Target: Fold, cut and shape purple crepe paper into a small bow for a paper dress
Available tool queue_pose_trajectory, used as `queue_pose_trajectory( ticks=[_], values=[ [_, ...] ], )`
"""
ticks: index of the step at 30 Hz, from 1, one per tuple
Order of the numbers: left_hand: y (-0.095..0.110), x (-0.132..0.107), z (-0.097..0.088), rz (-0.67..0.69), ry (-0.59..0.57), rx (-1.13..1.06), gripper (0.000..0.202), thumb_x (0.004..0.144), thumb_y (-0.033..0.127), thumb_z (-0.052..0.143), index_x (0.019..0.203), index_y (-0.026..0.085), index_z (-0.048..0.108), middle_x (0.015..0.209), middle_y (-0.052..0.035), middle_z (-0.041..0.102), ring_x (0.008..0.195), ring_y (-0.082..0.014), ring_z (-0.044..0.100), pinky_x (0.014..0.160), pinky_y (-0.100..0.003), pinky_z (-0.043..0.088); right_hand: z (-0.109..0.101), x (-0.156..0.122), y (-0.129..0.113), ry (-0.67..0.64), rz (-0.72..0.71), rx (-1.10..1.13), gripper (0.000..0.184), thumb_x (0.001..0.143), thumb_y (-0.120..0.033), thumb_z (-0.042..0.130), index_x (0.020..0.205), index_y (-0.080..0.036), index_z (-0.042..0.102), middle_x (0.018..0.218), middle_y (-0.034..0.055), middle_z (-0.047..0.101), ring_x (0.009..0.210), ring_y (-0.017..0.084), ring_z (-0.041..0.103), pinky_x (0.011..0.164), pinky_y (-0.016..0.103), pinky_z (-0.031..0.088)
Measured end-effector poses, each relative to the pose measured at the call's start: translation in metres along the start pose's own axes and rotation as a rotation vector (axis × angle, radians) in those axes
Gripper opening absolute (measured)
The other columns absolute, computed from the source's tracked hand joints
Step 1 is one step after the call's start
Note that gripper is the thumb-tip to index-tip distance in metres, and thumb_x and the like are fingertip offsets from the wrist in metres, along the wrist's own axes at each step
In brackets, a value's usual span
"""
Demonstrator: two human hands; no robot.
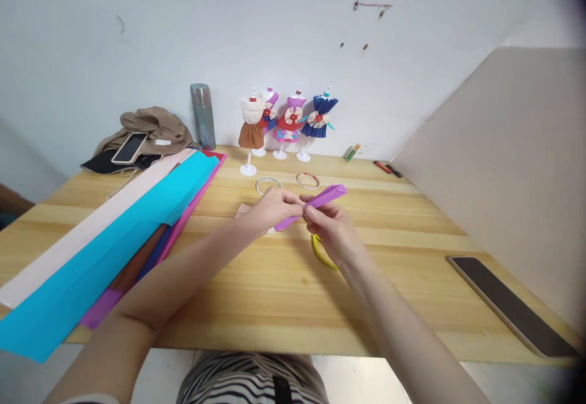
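Observation:
A narrow folded strip of purple crepe paper [330,194] is held above the middle of the table, slanting up to the right. My left hand [279,205] pinches it near its middle, fingers closed. Right beside it, my right hand [332,224] grips the same strip between thumb and fingers. Under my right hand lies a yellow ring [321,254], partly covered by the hand; it looks like a tape roll. A pale pink pleated piece [242,210] rests on the table behind my left wrist. Two thin rings, one white [269,184] and one reddish [307,180], lie just beyond my hands.
Long crepe paper sheets, blue [114,242] on top, cover the left side. Several small dressed mannequins [293,117] stand at the back beside a thermos [203,116]. A cap [151,124] and phone [129,148] lie back left. A dark flat device [508,306] lies right.

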State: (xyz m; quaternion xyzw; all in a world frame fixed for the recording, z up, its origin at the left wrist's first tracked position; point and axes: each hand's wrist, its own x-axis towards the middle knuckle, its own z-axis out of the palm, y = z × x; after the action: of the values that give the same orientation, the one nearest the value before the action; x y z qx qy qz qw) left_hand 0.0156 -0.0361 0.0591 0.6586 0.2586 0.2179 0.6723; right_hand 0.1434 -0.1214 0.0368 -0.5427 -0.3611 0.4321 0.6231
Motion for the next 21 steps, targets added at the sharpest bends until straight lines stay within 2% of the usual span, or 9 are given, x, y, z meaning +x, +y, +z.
queue_pose_trajectory(
  ticks=[3, 6, 8, 10, 12, 14, 17, 21],
  values=[
    [-0.001, -0.001, 0.003, 0.022, 0.097, 0.201, 0.016, 0.077, 0.015, 0.060, 0.062, 0.014, 0.066, 0.055, 0.0026, 0.054, 0.053, -0.0088, 0.048, 0.052, -0.023, 0.036, 0.004, 0.003, 0.005, 0.075, 0.010, 0.088, 0.035, 0.055, -0.039, 0.083, 0.081, -0.020, 0.069, 0.060, -0.0041, 0.051, 0.054, 0.009, 0.036, 0.051, 0.026, 0.028],
    [0.000, -0.003, 0.006, 0.164, 0.167, 0.399, 0.018, 0.078, 0.015, 0.059, 0.062, 0.014, 0.066, 0.059, 0.0018, 0.055, 0.057, -0.0094, 0.049, 0.054, -0.023, 0.037, 0.003, 0.005, 0.009, 0.110, -0.019, 0.134, 0.032, 0.055, -0.038, 0.083, 0.077, -0.020, 0.068, 0.059, -0.0040, 0.051, 0.053, 0.009, 0.033, 0.051, 0.027, 0.027],
    [0.001, -0.006, 0.008, 0.283, 0.205, 0.496, 0.015, 0.080, 0.018, 0.060, 0.071, 0.014, 0.071, 0.070, -0.0007, 0.062, 0.065, -0.0116, 0.056, 0.059, -0.024, 0.041, 0.002, 0.006, 0.010, 0.134, -0.051, 0.164, 0.032, 0.055, -0.038, 0.083, 0.076, -0.021, 0.067, 0.060, -0.0040, 0.052, 0.052, 0.009, 0.032, 0.050, 0.027, 0.027],
    [0.001, -0.008, 0.008, 0.344, 0.226, 0.546, 0.014, 0.081, 0.022, 0.064, 0.087, 0.016, 0.075, 0.082, -0.0031, 0.069, 0.075, -0.0147, 0.061, 0.065, -0.025, 0.046, 0.001, 0.007, 0.010, 0.149, -0.094, 0.209, 0.032, 0.054, -0.038, 0.085, 0.075, -0.021, 0.066, 0.060, -0.0042, 0.051, 0.052, 0.009, 0.033, 0.050, 0.027, 0.028],
    [0.001, -0.009, 0.007, 0.352, 0.225, 0.563, 0.024, 0.080, 0.028, 0.068, 0.102, 0.017, 0.074, 0.091, -0.0048, 0.072, 0.080, -0.0169, 0.064, 0.071, -0.026, 0.049, 0.000, 0.007, 0.009, 0.157, -0.153, 0.253, 0.033, 0.055, -0.038, 0.086, 0.075, -0.021, 0.066, 0.058, -0.0049, 0.048, 0.052, 0.009, 0.035, 0.050, 0.026, 0.030],
    [0.002, -0.009, 0.006, 0.332, 0.179, 0.558, 0.030, 0.081, 0.032, 0.069, 0.107, 0.018, 0.073, 0.092, -0.0044, 0.073, 0.078, -0.0164, 0.064, 0.070, -0.026, 0.049, -0.001, 0.008, 0.008, 0.165, -0.216, 0.290, 0.034, 0.055, -0.039, 0.087, 0.076, -0.022, 0.066, 0.055, -0.0064, 0.044, 0.051, 0.008, 0.034, 0.048, 0.026, 0.030],
    [0.003, -0.010, 0.004, 0.316, 0.085, 0.564, 0.024, 0.087, 0.035, 0.062, 0.098, 0.018, 0.075, 0.082, -0.0008, 0.072, 0.067, -0.0118, 0.059, 0.063, -0.023, 0.045, -0.004, 0.008, 0.008, 0.161, -0.289, 0.371, 0.033, 0.055, -0.037, 0.089, 0.075, -0.022, 0.067, 0.053, -0.0078, 0.041, 0.049, 0.007, 0.032, 0.046, 0.024, 0.028],
    [0.010, -0.009, -0.007, 0.315, 0.084, 0.716, 0.022, 0.087, 0.031, 0.060, 0.077, 0.015, 0.072, 0.059, 0.0029, 0.059, 0.057, -0.0090, 0.049, 0.055, -0.021, 0.037, -0.007, 0.006, 0.007, 0.134, -0.331, 0.468, 0.029, 0.056, -0.033, 0.091, 0.070, -0.022, 0.068, 0.054, -0.0084, 0.037, 0.048, 0.005, 0.030, 0.045, 0.023, 0.027]
  ],
)
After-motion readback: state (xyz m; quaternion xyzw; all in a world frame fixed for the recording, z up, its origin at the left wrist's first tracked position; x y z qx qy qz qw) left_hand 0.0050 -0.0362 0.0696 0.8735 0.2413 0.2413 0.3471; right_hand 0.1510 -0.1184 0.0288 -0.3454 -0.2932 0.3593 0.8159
